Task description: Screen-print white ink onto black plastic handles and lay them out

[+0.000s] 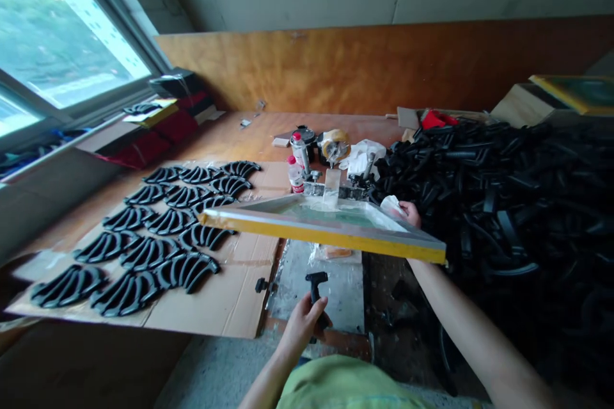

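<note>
My left hand [307,314] is closed around a black plastic handle-like part [316,285] with a short crosspiece at its top. It holds the part over a grey metal base plate [348,306], below the raised edge of a screen-printing frame [326,230]. The frame has a yellow front edge and tilts up from clamps [314,188] at its back. Beyond the frame's right side, my right hand [411,213] pinches a crumpled white cloth [392,205]. The frame hides part of that wrist. A small orange-brown block [337,251] lies on the plate under the frame.
On the left, cardboard [206,313] carries fanned rows of curved black parts [125,294]. A large heap of black parts [499,198] fills the right. Red-capped bottles [295,176], a tape roll [336,146] and white plastic [362,156] stand behind the frame.
</note>
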`<control>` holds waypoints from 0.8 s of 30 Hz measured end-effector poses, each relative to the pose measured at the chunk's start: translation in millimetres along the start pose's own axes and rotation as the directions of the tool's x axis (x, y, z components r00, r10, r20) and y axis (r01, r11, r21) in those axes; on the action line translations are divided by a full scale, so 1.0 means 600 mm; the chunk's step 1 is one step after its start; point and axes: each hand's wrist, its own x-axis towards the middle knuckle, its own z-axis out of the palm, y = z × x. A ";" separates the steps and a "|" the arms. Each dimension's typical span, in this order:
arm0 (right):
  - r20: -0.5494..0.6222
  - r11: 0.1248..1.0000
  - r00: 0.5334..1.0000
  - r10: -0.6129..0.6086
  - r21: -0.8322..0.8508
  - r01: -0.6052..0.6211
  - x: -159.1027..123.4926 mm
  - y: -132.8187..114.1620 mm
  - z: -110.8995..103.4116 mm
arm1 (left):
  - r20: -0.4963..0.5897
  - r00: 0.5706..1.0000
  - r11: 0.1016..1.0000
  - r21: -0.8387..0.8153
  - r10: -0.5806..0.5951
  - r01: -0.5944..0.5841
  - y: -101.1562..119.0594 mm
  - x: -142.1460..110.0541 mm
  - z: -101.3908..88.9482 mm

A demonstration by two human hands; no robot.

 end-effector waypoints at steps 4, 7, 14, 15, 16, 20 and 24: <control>0.013 0.997 0.998 0.069 -0.025 -0.069 0.114 -0.023 0.067 | 0.051 0.999 0.999 0.042 -0.013 0.010 -0.014 0.023 0.037; 0.329 0.995 0.939 0.099 -0.019 -0.098 0.182 -0.040 0.114 | 0.101 0.995 0.999 0.052 -0.011 0.006 -0.006 0.039 0.070; 0.537 0.807 0.842 -0.049 -0.475 0.350 0.216 -0.070 0.025 | 0.311 0.950 0.994 0.105 -0.030 -0.004 0.060 0.088 0.168; 0.533 0.720 0.843 -0.078 -0.555 0.417 0.203 -0.077 -0.005 | 0.345 0.938 0.996 0.087 -0.031 0.001 0.068 0.097 0.180; 0.521 0.629 0.847 -0.102 -0.626 0.461 0.188 -0.085 -0.036 | 0.368 0.929 0.997 0.076 -0.030 0.002 0.073 0.105 0.190; 0.381 0.310 0.894 -0.234 -0.843 0.440 0.140 -0.112 -0.140 | 0.378 0.926 0.990 0.127 0.005 -0.057 0.069 0.125 0.198; 0.435 0.136 0.854 -0.287 -0.863 0.486 0.169 -0.125 -0.188 | 0.382 0.923 0.989 0.111 0.046 -0.095 0.050 0.105 0.162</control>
